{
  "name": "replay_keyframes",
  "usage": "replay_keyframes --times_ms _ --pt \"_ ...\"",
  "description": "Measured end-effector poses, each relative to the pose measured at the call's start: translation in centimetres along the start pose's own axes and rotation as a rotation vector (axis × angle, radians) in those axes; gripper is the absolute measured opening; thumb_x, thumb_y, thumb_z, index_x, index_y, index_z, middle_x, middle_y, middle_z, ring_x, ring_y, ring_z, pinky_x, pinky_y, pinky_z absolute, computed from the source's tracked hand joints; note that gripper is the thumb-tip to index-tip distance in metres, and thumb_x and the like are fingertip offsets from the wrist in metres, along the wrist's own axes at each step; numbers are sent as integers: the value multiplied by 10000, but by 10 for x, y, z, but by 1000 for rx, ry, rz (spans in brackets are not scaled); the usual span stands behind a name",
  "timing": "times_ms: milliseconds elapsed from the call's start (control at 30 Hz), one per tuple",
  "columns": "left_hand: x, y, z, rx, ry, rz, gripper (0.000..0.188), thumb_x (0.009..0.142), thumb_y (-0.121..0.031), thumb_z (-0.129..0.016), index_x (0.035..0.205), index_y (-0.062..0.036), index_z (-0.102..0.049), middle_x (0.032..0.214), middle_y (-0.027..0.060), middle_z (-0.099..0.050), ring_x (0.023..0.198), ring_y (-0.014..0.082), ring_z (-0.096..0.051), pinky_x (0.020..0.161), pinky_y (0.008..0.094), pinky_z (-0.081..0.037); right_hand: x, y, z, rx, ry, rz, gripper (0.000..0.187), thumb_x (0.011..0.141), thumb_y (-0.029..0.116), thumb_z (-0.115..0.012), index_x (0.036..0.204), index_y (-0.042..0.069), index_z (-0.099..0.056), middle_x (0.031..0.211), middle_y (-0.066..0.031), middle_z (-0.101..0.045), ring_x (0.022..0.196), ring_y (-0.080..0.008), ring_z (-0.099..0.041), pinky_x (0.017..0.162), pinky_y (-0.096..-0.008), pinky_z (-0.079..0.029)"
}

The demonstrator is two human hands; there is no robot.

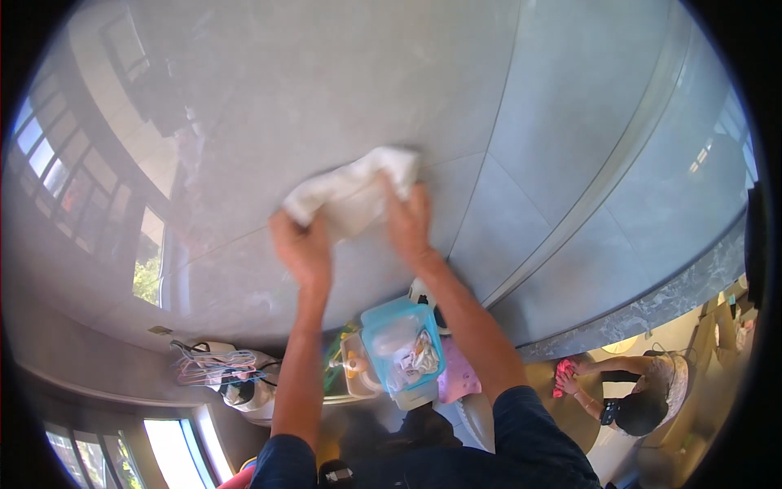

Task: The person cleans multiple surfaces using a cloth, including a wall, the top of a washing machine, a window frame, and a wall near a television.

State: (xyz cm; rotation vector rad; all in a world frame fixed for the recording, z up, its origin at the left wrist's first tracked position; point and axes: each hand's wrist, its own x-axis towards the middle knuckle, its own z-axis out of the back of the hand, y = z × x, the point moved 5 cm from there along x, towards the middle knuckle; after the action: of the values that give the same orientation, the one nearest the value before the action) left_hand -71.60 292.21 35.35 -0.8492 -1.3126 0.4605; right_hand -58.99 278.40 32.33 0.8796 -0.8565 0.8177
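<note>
Gripping a white cloth (350, 191), left hand (303, 248) and right hand (410, 222) outstretched before a grey wall (326, 81).

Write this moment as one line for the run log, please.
left hand: holds white cloth | right hand: holds same cloth | behind cloth: grey tiled wall | nearby: blue container

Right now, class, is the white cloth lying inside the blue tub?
No: the white cloth is held between the left grip and the right grip, clear of the blue tub.
</note>
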Motion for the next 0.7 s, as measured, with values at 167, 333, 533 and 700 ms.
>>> replay_keyframes --times_ms 167,333,533,700 --pt "-17 -45 -105 264 272 -590 180 738 -65 -612 912 -59 -565 839 128 -582 660 317 -591 518 408 -465 3 -97 32 -229 -134 -114 419 931 107 -526 1340 24 -490 1348 -160 -515 1152 -382 -494 1042 -464 -313" --pt "-18 -65 -114 246 277 -667 123 749 -83 -574 860 -75 -521 892 120 -510 601 270 -596 486 390 -489 -11 -87 41 -36 -135 -374 466 950 121 -499 1383 -27 -408 1222 -292 -487 1051 -402 -523 887 -457 -421" --pt "35 7 54 395 61 -198 188 705 -37 -612 843 -71 -489 879 136 -509 598 336 -595 519 426 -499 7 51 -24 17 -74 86 450 933 92 -526 1374 37 -458 1149 -234 -464 1025 -403 -483 893 -450 -405" --pt "51 58 196 347 -244 73 199 776 -108 -666 907 -72 -522 929 133 -541 665 359 -591 576 454 -484 13 188 -68 77 -154 596 399 827 181 -702 1217 122 -640 966 -175 -508 916 -334 -479 789 -476 -401"
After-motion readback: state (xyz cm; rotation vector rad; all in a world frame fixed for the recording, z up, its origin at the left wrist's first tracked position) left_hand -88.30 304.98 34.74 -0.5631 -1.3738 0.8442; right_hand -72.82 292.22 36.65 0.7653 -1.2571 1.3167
